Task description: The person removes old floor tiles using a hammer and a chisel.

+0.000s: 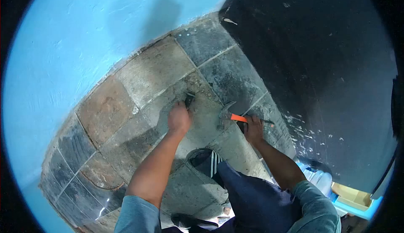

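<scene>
My left hand (180, 118) is closed around a short dark tool that looks like a chisel (190, 100). The tool's far end is close to rough, bare mortar (197, 83) beside the tiles; whether it touches is hard to make out. In my right hand (253, 130) is a claw hammer (238, 118) with an orange and black handle. Its metal head points left, toward the chisel but apart from it, over the floor. The fingers wrap the handle partway along, and its end sticks out to the right.
Dark slate-like tiles (235, 77) and bare cement patches make up the floor. A light blue wall (84, 35) runs along the left, a black wall (320, 64) along the right. My striped slide sandal (214, 164) stands just below the hands. A clear plastic bottle (322, 181) lies at lower right.
</scene>
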The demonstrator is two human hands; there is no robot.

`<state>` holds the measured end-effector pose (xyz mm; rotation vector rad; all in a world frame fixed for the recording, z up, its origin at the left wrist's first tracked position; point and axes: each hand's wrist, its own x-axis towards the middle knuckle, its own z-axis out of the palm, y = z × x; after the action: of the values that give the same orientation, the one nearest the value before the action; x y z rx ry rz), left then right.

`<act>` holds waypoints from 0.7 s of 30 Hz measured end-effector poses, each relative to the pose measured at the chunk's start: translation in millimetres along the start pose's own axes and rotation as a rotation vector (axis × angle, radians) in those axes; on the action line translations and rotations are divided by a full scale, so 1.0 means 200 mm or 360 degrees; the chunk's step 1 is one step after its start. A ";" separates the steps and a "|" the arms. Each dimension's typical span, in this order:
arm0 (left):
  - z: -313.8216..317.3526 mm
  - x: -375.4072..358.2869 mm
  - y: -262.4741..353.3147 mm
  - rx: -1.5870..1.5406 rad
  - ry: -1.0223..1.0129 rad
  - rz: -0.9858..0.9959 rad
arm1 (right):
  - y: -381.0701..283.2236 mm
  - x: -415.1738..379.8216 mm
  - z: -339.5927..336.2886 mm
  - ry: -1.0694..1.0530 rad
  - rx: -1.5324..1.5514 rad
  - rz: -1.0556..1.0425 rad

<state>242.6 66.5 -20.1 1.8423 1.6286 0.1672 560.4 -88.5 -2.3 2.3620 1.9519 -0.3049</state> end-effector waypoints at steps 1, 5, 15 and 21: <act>-0.03 -0.04 0.00 -0.0057 0.0024 -0.0018 | 0.02 -0.01 -0.01 -0.0077 -0.0027 0.0004; -0.26 -0.34 -0.01 -0.0312 0.0156 0.0034 | 0.02 -0.10 -0.16 -0.0342 -0.0048 0.0015; -0.71 -1.28 -0.13 -0.1052 0.0297 -0.0220 | -0.25 -0.46 -0.88 -0.0763 -0.0515 0.0134; -0.45 -1.31 -0.16 -0.0990 0.0290 -0.0263 | -0.30 -0.57 -0.61 -0.0833 -0.0719 0.0144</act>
<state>113.8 -139.7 115.6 1.2413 1.6017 0.7008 495.3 -165.7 143.4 1.8418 1.4790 -0.3809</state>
